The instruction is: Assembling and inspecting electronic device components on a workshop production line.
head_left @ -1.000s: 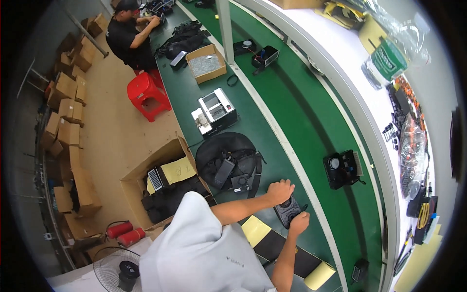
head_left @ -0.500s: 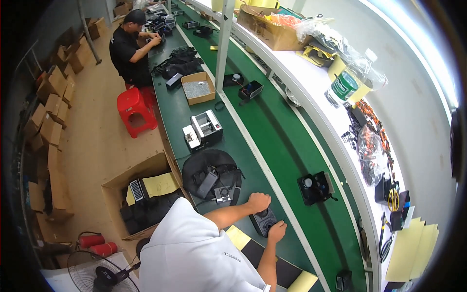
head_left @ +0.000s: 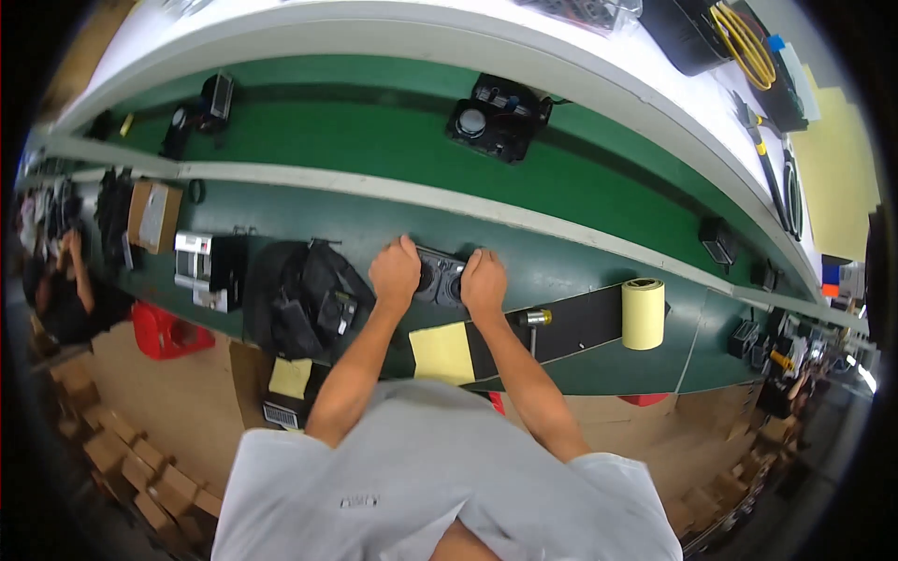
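A dark grey speaker-like panel (head_left: pixel 440 279) with two round parts is on the green workbench (head_left: pixel 552 262) right in front of me. My left hand (head_left: pixel 396 273) is closed around its left end, and my right hand (head_left: pixel 483 280) is closed around its right end; the fingertips are partly hidden. Nearest on my left lies a black bag-like bundle (head_left: pixel 271 280) with a small grey-and-black device (head_left: pixel 335 310) on it. Beside my right forearm are a yellow paper sheet (head_left: pixel 443 353), a black mat (head_left: pixel 585 323) and a small metal-and-yellow cylindrical tool (head_left: pixel 535 318).
A yellow paper roll (head_left: pixel 643 314) stands on the mat's right part. Farther left are a white-and-black machine (head_left: pixel 208 266) and a cardboard box (head_left: pixel 154 215). Beyond a pale rail, the green belt (head_left: pixel 355 122) carries a black device (head_left: pixel 500 117). A white shelf (head_left: pixel 599 70) runs above; co-workers sit at both ends.
My view has swung to the right and now faces the bench squarely. Both hands remain on the ends of the speaker-like panel, which lies across in front of me.
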